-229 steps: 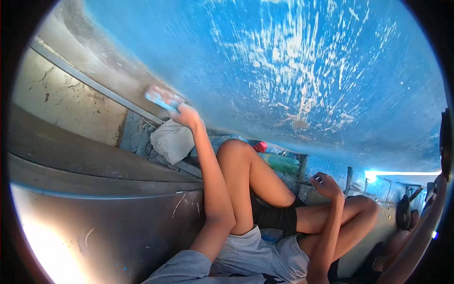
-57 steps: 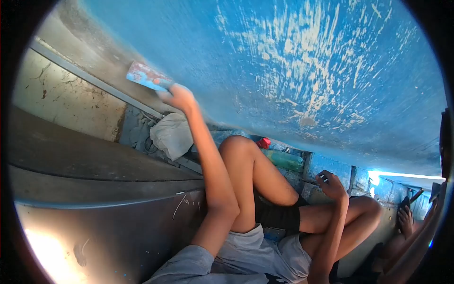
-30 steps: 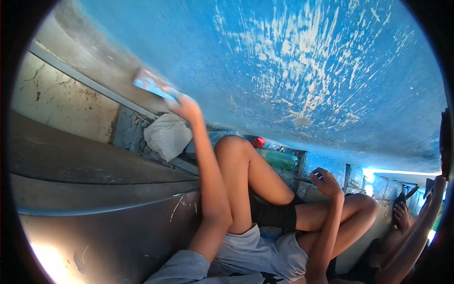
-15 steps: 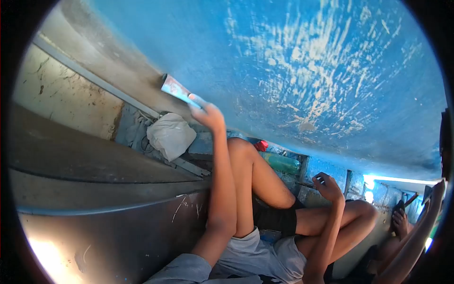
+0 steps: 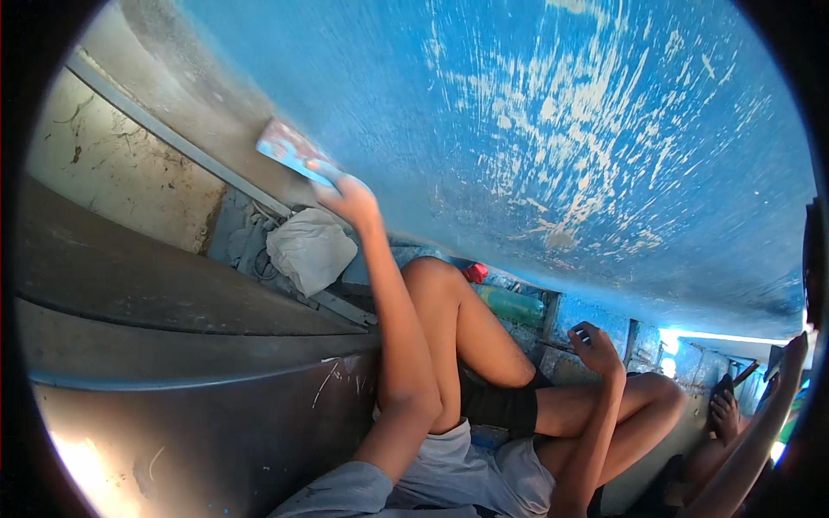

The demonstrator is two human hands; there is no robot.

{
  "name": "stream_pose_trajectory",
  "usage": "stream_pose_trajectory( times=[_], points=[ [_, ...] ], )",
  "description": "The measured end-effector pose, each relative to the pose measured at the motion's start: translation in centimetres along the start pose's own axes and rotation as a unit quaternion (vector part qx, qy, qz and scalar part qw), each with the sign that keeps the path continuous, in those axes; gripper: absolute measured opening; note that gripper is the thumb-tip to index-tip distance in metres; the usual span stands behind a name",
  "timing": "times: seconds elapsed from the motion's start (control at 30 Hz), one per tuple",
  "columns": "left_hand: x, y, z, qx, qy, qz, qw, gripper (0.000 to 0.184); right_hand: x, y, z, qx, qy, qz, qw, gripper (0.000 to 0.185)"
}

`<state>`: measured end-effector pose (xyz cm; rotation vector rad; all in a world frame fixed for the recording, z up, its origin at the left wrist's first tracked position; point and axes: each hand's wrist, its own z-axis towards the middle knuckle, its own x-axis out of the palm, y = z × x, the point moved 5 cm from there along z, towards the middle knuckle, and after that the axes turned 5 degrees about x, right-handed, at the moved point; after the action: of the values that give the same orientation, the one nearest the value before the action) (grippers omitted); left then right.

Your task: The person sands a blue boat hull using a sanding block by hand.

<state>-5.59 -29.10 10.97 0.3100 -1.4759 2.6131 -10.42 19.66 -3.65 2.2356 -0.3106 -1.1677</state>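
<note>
My left hand (image 5: 350, 200) is closed round one end of a flat, wide tool (image 5: 294, 153) with a light blue edge and a blotchy reddish-brown face. The tool lies at the lower left edge of the large blue surface (image 5: 371, 95), by its grey-brown border. Over my bent legs, my right hand (image 5: 596, 347) hangs with loosely bent fingers, some apart, and nothing visible in it. Pale scratches and flaked patches mark the middle of the blue surface.
A crumpled whitish bag (image 5: 311, 250) lies below my left hand. Past my knee are a green bottle (image 5: 511, 305) and a red object (image 5: 475, 273). A dark curved panel (image 5: 216, 432) fills the lower left. Another person's arm (image 5: 760, 432) reaches up at the right, a grey flat object near its hand.
My left hand and the tool have moved back and forth along the surface's edge, lately up and left. My right hand stays nearly still. The other person's arm has shifted.
</note>
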Motion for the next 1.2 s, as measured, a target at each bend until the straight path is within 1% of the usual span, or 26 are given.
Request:
stream_pose_trajectory(
  times=[0.07, 0.1, 0.13, 0.17, 0.2, 0.23, 0.3, 0.4, 0.43, 0.5, 0.6, 0.67, 0.73, 0.8, 0.87, 0.93, 1.0, 1.07, 1.13, 1.17, 1.2],
  points=[
    [0.1, -0.2, 1.8, -0.084, 0.036, -0.004, 0.996, 0.076, 0.0, 0.2, -0.5, -0.005, 0.003, -0.010, 1.000, 0.029],
    [0.0, -0.4, 1.7, -0.053, 0.028, -0.007, 0.998, 0.077, -0.1, 0.6, -0.8, -0.003, 0.015, -0.004, 1.000, 0.030],
    [-0.4, 0.3, 0.9, -0.050, 0.032, -0.008, 0.998, 0.077, 0.0, 1.1, -0.9, -0.004, 0.025, 0.005, 1.000, 0.030],
    [-1.0, 1.8, -0.7, -0.066, 0.053, -0.019, 0.996, 0.078, 0.0, 1.5, -0.9, -0.008, 0.023, 0.010, 1.000, 0.030],
    [-1.2, 3.0, -1.7, -0.082, 0.071, -0.028, 0.994, 0.078, 0.0, 1.3, -0.8, 0.011, 0.022, 0.010, 1.000, 0.031],
    [-1.0, 3.6, -2.2, -0.076, 0.069, -0.029, 0.994, 0.078, 0.0, 1.1, -0.6, 0.030, 0.021, 0.008, 0.999, 0.031],
    [-1.0, 3.0, -2.5, -0.023, -0.014, -0.034, 0.999, 0.068, 0.2, 0.5, -0.3, 0.007, 0.010, -0.001, 1.000, 0.031],
    [0.0, 1.7, 0.4, 0.004, -0.028, -0.042, 0.999, 0.067, 0.2, 0.0, -0.1, -0.026, -0.003, -0.018, 0.999, 0.030],
    [-0.3, 1.6, 0.8, 0.001, -0.025, -0.042, 0.999, 0.067, 0.4, -0.1, -0.4, -0.041, -0.007, -0.018, 0.999, 0.030],
    [-0.3, 1.8, 1.2, -0.017, 0.018, -0.069, 0.997, 0.068, 0.3, 0.1, -1.0, -0.020, -0.002, -0.018, 1.000, 0.029],
    [-1.3, 1.9, -2.3, -0.012, 0.041, -0.043, 0.998, 0.069, 0.4, 0.2, -0.4, -0.007, 0.005, 0.001, 1.000, 0.030],
    [-0.5, 1.9, -2.3, -0.004, 0.016, -0.065, 0.998, 0.069, 0.4, 0.1, -0.1, -0.009, 0.012, 0.007, 1.000, 0.030],
    [0.1, 1.7, -1.0, 0.001, -0.007, -0.087, 0.996, 0.069, 0.3, -0.2, 0.0, -0.006, -0.008, -0.032, 0.999, 0.030],
    [0.4, -0.9, 1.8, 0.025, 0.037, -0.030, 0.999, 0.067, 0.4, -0.1, -0.6, -0.003, 0.005, -0.021, 1.000, 0.030],
    [-0.2, 0.2, 1.0, 0.018, 0.074, -0.045, 0.996, 0.066, 0.4, 0.3, -0.8, -0.007, 0.015, -0.005, 1.000, 0.030],
    [-0.9, 1.7, -1.3, 0.004, 0.086, 0.026, 0.996, 0.063, 0.3, 0.2, -0.5, 0.020, 0.023, -0.009, 0.999, 0.030],
    [-0.6, 2.6, -2.9, 0.024, 0.059, 0.017, 0.998, 0.061, 0.1, 0.4, -0.3, -0.002, 0.010, -0.013, 1.000, 0.030],
    [-0.5, 2.5, -2.2, 0.040, 0.031, 0.009, 0.999, 0.060, -0.1, 0.8, -0.5, -0.022, -0.002, -0.020, 1.000, 0.030],
    [0.9, -0.3, 0.2, 0.121, 0.004, -0.022, 0.992, 0.057, -0.1, 0.8, -0.9, 0.015, 0.019, -0.018, 1.000, 0.030],
    [1.2, -1.5, 1.0, 0.084, 0.023, -0.037, 0.995, 0.056, 0.1, 0.3, -0.7, 0.018, 0.019, -0.021, 0.999, 0.030],
    [0.9, -1.3, 1.1, 0.080, 0.025, -0.037, 0.996, 0.056, 0.5, -0.2, -0.4, 0.007, 0.017, -0.025, 1.000, 0.030]
  ],
)
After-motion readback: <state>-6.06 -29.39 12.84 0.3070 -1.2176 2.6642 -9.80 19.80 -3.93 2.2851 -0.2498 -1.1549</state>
